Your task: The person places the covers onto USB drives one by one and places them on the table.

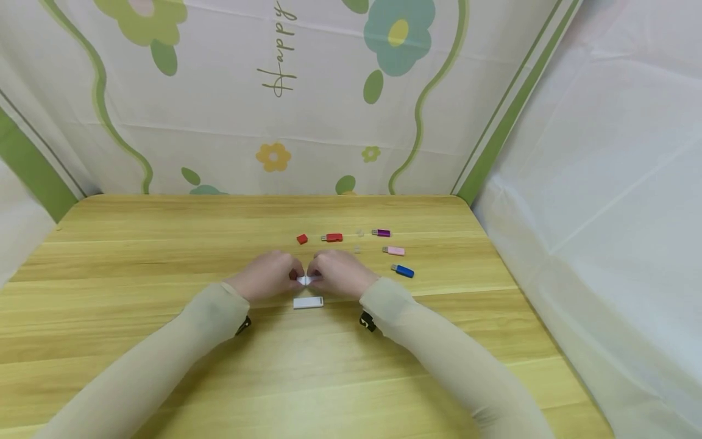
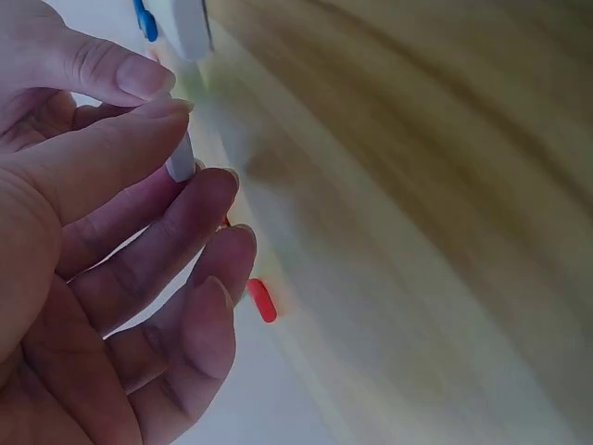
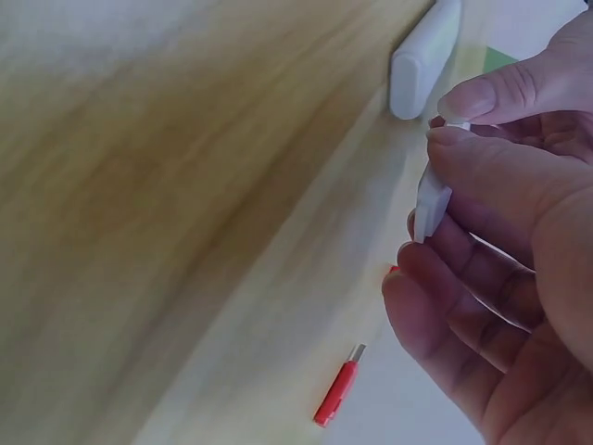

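Above the middle of the table my left hand point(image 1: 270, 274) and right hand point(image 1: 342, 272) meet, thumbs and fingertips almost together. Between them is a small white USB stick point(image 1: 305, 280), gripped at its left end by my left hand and at its right end by my right. Fingers cover most of it; a white edge point(image 2: 182, 161) shows below the left thumb and a flat white end point(image 3: 432, 199) below the right one. I cannot tell if it is one piece or two. Just nearer lies a larger white USB stick point(image 1: 308, 302).
Beyond my hands lie a red cap point(image 1: 302, 239), a red USB stick point(image 1: 332, 238) and small clear caps point(image 1: 358, 249). To the right are purple point(image 1: 381, 233), pink point(image 1: 393, 250) and blue point(image 1: 403, 271) USB sticks. A patterned cloth point(image 1: 219, 110) hangs behind the table.
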`<state>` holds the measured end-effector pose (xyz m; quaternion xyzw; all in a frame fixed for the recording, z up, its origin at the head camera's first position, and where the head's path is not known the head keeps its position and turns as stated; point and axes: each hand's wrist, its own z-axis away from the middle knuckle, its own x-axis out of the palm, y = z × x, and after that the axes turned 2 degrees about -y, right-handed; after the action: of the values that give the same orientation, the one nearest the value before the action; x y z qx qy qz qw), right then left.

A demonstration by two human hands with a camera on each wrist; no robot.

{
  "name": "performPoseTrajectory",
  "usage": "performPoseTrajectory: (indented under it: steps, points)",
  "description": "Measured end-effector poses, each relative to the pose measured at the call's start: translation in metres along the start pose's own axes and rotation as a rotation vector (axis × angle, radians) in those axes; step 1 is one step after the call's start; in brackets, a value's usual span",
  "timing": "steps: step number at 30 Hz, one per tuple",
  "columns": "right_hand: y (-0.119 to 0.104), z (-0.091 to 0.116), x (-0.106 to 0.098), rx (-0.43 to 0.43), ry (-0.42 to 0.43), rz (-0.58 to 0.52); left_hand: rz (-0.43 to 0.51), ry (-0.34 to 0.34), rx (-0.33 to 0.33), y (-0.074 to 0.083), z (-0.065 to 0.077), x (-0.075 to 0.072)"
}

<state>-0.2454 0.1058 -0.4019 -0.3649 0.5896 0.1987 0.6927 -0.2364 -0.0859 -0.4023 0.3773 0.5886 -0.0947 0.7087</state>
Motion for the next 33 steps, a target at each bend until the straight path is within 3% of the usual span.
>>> performPoseTrajectory:
  steps: [6, 12, 19, 33]
  points:
    - [0.004, -0.009, 0.004, 0.009, -0.021, -0.029, -0.026, -0.024, -0.031, 0.002, 0.000, -0.003]
    - [0.003, -0.014, 0.004, 0.042, -0.049, -0.051, -0.050, -0.027, -0.019, 0.000, -0.003, -0.002]
    - [0.002, -0.018, 0.004, 0.068, -0.081, -0.116, -0.002, -0.038, -0.044, -0.004, -0.004, -0.001]
    - [-0.010, -0.024, 0.004, 0.162, -0.064, -0.087, -0.021, -0.022, -0.032, -0.005, -0.008, 0.001]
